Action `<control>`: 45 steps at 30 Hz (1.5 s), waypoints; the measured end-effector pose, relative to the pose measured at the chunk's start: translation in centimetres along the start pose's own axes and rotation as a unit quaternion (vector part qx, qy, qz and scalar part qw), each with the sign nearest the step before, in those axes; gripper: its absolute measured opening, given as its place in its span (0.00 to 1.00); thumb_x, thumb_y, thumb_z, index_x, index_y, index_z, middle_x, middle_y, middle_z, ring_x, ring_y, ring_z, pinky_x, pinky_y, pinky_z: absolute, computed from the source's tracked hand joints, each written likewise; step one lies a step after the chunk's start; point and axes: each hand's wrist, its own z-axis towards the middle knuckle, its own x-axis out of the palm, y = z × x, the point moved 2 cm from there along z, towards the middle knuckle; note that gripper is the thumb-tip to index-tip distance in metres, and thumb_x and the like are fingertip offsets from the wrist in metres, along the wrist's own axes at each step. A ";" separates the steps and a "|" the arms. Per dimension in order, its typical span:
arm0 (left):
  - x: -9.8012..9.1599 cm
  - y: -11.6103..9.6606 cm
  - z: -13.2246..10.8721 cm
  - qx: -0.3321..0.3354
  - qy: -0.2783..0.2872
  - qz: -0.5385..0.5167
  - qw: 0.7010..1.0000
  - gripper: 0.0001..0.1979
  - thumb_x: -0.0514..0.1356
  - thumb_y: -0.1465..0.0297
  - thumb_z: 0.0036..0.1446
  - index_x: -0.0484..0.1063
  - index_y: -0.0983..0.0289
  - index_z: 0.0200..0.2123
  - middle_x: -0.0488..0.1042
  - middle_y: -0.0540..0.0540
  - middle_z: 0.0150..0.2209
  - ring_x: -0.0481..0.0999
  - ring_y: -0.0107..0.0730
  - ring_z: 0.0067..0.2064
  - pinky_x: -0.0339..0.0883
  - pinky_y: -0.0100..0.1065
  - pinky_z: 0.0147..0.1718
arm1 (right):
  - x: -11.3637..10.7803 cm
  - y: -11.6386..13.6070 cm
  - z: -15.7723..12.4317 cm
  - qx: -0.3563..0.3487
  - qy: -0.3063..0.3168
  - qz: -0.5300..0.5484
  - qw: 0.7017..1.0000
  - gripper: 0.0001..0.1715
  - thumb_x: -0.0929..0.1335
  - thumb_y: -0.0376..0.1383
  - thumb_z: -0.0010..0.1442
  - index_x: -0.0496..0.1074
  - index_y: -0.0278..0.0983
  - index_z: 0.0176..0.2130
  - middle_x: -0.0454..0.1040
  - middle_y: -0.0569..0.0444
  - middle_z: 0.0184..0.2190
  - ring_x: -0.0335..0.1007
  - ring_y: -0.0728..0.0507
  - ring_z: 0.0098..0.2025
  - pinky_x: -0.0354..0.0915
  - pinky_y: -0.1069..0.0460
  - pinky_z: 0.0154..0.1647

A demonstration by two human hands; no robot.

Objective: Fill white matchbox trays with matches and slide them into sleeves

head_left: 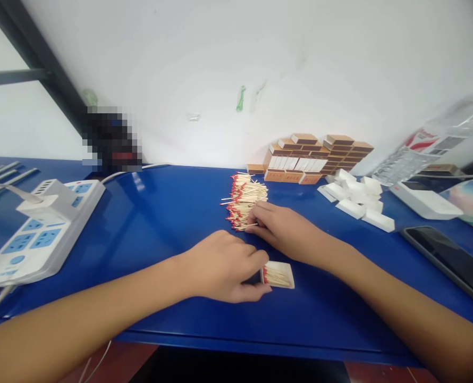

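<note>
My left hand (226, 268) grips the left end of a small white matchbox tray (290, 275) between thumb and finger. Red-tipped matches (277, 277) lie inside that tray, heads toward the left. Farther back on the blue table (160, 213) is a large heap of loose matchsticks (241, 194), most with their red heads to the left. At the heap's near right edge my right hand (278, 226) is closed in a pinch, with a matchstick showing at its fingertips. Its fingers partly cover the heap, so how many sticks it holds cannot be seen.
Stacked matchboxes (300, 159) stand against the wall, right of the heap. Several white empty trays (354, 194) are piled beside them. A plastic bottle (428, 138), a white device (425, 202) and a phone (452, 260) are at right. On the left lies a power strip (45, 234) with cables.
</note>
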 end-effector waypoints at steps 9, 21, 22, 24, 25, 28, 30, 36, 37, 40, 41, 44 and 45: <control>-0.7 2.9 0.3 -0.170 0.027 -0.006 0.985 0.18 0.59 0.52 0.63 0.75 0.61 0.40 0.79 0.51 0.29 0.78 0.38 0.29 0.57 0.34 0.26 | -2.5 -3.9 -1.5 -0.011 -0.048 0.009 0.999 0.11 0.64 0.40 0.72 0.69 0.38 0.39 0.71 0.51 0.37 0.68 0.43 0.36 0.60 0.50 0.36; -0.9 3.7 0.4 -0.208 0.014 -0.048 0.977 0.16 0.61 0.54 0.63 0.75 0.61 0.42 0.75 0.48 0.26 0.72 0.30 0.26 0.54 0.31 0.26 | -2.6 -2.2 -2.0 -0.053 -0.016 0.066 0.996 0.07 0.67 0.38 0.71 0.71 0.38 0.38 0.72 0.54 0.36 0.67 0.46 0.36 0.59 0.52 0.35; -0.9 3.6 0.4 -0.207 0.015 -0.050 0.977 0.16 0.61 0.54 0.63 0.75 0.61 0.42 0.74 0.48 0.26 0.72 0.30 0.26 0.54 0.31 0.26 | -2.4 -2.0 -2.0 -0.054 -0.006 0.065 0.996 0.06 0.67 0.37 0.70 0.70 0.38 0.38 0.73 0.53 0.36 0.67 0.45 0.36 0.59 0.52 0.35; -1.0 3.5 0.4 -0.206 0.016 -0.054 0.977 0.16 0.61 0.55 0.63 0.75 0.61 0.43 0.74 0.48 0.25 0.71 0.29 0.25 0.54 0.31 0.26 | -2.1 -1.6 -2.0 -0.055 0.008 0.060 0.997 0.05 0.67 0.36 0.70 0.71 0.38 0.39 0.73 0.53 0.36 0.68 0.45 0.37 0.59 0.52 0.35; -1.0 3.5 0.5 -0.205 0.017 -0.055 0.977 0.15 0.61 0.55 0.63 0.75 0.61 0.43 0.73 0.48 0.25 0.71 0.29 0.25 0.54 0.31 0.26 | -2.1 -1.5 -2.0 -0.055 0.012 0.056 0.997 0.04 0.67 0.35 0.69 0.71 0.38 0.40 0.74 0.53 0.37 0.68 0.45 0.37 0.59 0.51 0.35; -1.0 3.4 0.5 -0.201 0.016 -0.054 0.978 0.15 0.61 0.55 0.63 0.75 0.61 0.42 0.73 0.47 0.26 0.72 0.29 0.25 0.55 0.31 0.26 | -2.2 -1.3 -2.1 -0.059 0.006 0.045 0.997 0.04 0.67 0.35 0.69 0.72 0.38 0.41 0.74 0.52 0.38 0.69 0.45 0.37 0.60 0.51 0.36; -0.9 3.4 0.5 -0.200 0.018 -0.050 0.978 0.15 0.61 0.55 0.63 0.75 0.61 0.42 0.74 0.48 0.26 0.72 0.29 0.26 0.55 0.31 0.26 | -2.4 -1.3 -2.2 -0.064 0.001 0.041 0.997 0.04 0.67 0.35 0.70 0.72 0.38 0.40 0.74 0.52 0.38 0.69 0.45 0.37 0.60 0.51 0.36; -0.9 3.3 0.4 -0.199 0.021 -0.040 0.979 0.17 0.60 0.54 0.63 0.76 0.62 0.41 0.75 0.50 0.26 0.73 0.31 0.26 0.56 0.31 0.26 | -2.4 -1.2 -2.1 -0.050 0.018 0.045 0.998 0.08 0.65 0.33 0.69 0.70 0.39 0.35 0.75 0.51 0.37 0.69 0.44 0.36 0.60 0.50 0.35; -0.9 3.3 0.4 -0.198 0.022 -0.039 0.979 0.17 0.60 0.54 0.63 0.76 0.62 0.41 0.75 0.50 0.27 0.73 0.31 0.26 0.56 0.31 0.26 | -2.4 -1.2 -2.1 -0.047 0.017 0.048 0.998 0.08 0.65 0.34 0.70 0.69 0.39 0.35 0.75 0.51 0.37 0.69 0.44 0.35 0.60 0.50 0.35; -0.9 3.3 0.4 -0.195 0.021 -0.037 0.980 0.17 0.60 0.54 0.63 0.76 0.63 0.41 0.76 0.50 0.27 0.74 0.31 0.26 0.56 0.32 0.26 | -2.2 -1.2 -2.1 -0.031 0.009 0.054 0.998 0.08 0.65 0.36 0.70 0.69 0.39 0.36 0.75 0.51 0.36 0.68 0.44 0.35 0.59 0.50 0.34; -0.9 3.3 0.4 -0.194 0.021 -0.038 0.980 0.17 0.60 0.54 0.63 0.76 0.63 0.41 0.76 0.50 0.27 0.74 0.31 0.26 0.56 0.32 0.26 | -2.2 -1.2 -2.0 -0.027 0.008 0.057 0.998 0.08 0.65 0.36 0.70 0.68 0.39 0.35 0.74 0.51 0.35 0.68 0.44 0.35 0.59 0.50 0.34; -0.9 3.2 0.5 -0.196 0.024 -0.040 0.979 0.17 0.61 0.54 0.63 0.76 0.63 0.40 0.76 0.50 0.27 0.73 0.31 0.26 0.56 0.31 0.26 | -2.1 -1.1 -2.0 -0.034 0.005 0.073 0.997 0.08 0.66 0.35 0.70 0.69 0.38 0.36 0.74 0.53 0.34 0.67 0.45 0.34 0.59 0.51 0.33; -0.9 3.2 0.5 -0.195 0.025 -0.041 0.980 0.17 0.61 0.54 0.63 0.76 0.63 0.40 0.76 0.50 0.27 0.73 0.30 0.26 0.56 0.31 0.25 | -2.1 -1.0 -2.0 -0.044 0.001 0.084 0.996 0.07 0.67 0.35 0.69 0.70 0.38 0.36 0.73 0.53 0.34 0.67 0.46 0.34 0.59 0.52 0.34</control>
